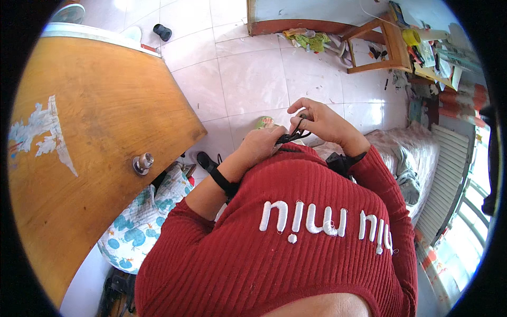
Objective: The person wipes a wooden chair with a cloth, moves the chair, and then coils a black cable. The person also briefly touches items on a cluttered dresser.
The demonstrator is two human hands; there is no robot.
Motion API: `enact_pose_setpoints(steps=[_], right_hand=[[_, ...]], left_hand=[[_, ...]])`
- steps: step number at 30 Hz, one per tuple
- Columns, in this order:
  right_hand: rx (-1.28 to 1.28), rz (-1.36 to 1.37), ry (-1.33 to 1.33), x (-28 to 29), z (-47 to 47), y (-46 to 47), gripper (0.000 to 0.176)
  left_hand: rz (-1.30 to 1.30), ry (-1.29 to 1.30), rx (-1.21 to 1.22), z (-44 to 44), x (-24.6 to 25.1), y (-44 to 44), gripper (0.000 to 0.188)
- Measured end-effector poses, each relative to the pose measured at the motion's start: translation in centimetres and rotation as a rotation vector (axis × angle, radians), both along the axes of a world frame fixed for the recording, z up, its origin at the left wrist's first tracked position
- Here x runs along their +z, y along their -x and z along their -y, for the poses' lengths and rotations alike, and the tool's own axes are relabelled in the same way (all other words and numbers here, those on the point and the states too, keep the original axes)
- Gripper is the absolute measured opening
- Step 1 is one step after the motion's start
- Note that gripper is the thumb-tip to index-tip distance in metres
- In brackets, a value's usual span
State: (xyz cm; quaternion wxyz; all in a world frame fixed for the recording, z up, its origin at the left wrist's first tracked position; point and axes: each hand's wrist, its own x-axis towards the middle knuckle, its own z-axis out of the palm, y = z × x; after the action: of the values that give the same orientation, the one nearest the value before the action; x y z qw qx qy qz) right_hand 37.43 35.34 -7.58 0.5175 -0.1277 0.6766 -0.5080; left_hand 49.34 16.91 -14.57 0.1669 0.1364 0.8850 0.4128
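Note:
A bundled black cable (294,136) spans the gap between my two hands, in front of the waist of a dark red ribbed sweater (301,253) that bears white lettering. My left hand (259,143) is closed around the bundle's left end. At its other end, the thumb and fingers of my right hand (319,121) pinch a loop, with the index finger raised. Each wrist wears a black strap: the left strap (222,180) has a dark oblong piece, and a black boxy device (337,161) sits by the right wrist. Below the hands, part of a green slipper (265,122) shows.
On the left stands a wooden door (99,107) with a round metal knob (143,163). Patterned fabric (134,233) lies behind it. To the right are a covered bed (420,158), a radiator (447,174) and a wooden stool (396,43). Crumpled cloths (311,41) lie on the tiled floor (253,79).

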Motion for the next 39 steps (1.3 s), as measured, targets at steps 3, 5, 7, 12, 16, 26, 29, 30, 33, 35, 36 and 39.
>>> enact_pose_setpoints(steps=[3, 5, 7, 12, 16, 26, 29, 30, 33, 35, 36, 39], right_hand=[[0.063, 0.015, -0.065, -0.2, -0.1, 0.5, 0.025], [0.098, 0.074, -0.079, -0.5, 0.1, 0.8, 0.021], [0.166, 0.053, -0.120, -0.7, 0.2, 1.0, 0.019], [0.242, 0.122, -0.080, -0.7, -0.1, 1.0, 0.021], [0.327, 0.143, -0.106, 0.0, -1.0, 1.3, 0.029], [-0.055, -0.003, -0.014, -1.8, 0.4, 0.2, 0.029], [-0.221, -0.139, -0.059, -2.9, 0.8, -0.8, 0.032], [-0.192, -0.199, -0.087, -3.0, 0.7, -1.1, 0.033], [-0.038, -0.190, -0.161, -2.8, 0.7, -1.8, 0.047], [0.061, -0.310, -0.116, -2.7, 0.8, -1.9, 0.050], [0.042, -0.339, -0.089, -2.7, 0.8, -1.9, 0.050], [-0.097, -0.329, -0.045, -3.8, -0.3, -1.4, 0.051]], left_hand=[[-0.014, 0.048, -0.059, -0.1, 0.1, 0.1, 0.021], [-0.020, 0.055, -0.082, -0.1, 0.2, 0.1, 0.025], [-0.021, 0.074, -0.105, -0.1, 0.3, 0.0, 0.027], [-0.069, 0.085, -0.160, 0.0, 0.7, -0.1, 0.021], [-0.065, 0.066, -0.177, 0.2, 1.0, 0.1, 0.018], [0.018, 0.095, 0.033, 0.7, 0.3, 0.3, 0.027], [0.079, 0.157, 0.131, 1.0, 0.3, 0.5, 0.031], [0.114, 0.190, 0.150, 1.0, 0.4, 0.6, 0.033], [0.146, 0.208, 0.120, 1.0, 0.6, 0.7, 0.032], [0.154, 0.166, 0.140, 1.1, 0.6, 0.7, 0.032], [0.131, 0.128, 0.148, 1.2, 0.5, 0.7, 0.032], [0.273, -0.029, 0.197, 2.5, -0.4, 0.9, 0.038]])
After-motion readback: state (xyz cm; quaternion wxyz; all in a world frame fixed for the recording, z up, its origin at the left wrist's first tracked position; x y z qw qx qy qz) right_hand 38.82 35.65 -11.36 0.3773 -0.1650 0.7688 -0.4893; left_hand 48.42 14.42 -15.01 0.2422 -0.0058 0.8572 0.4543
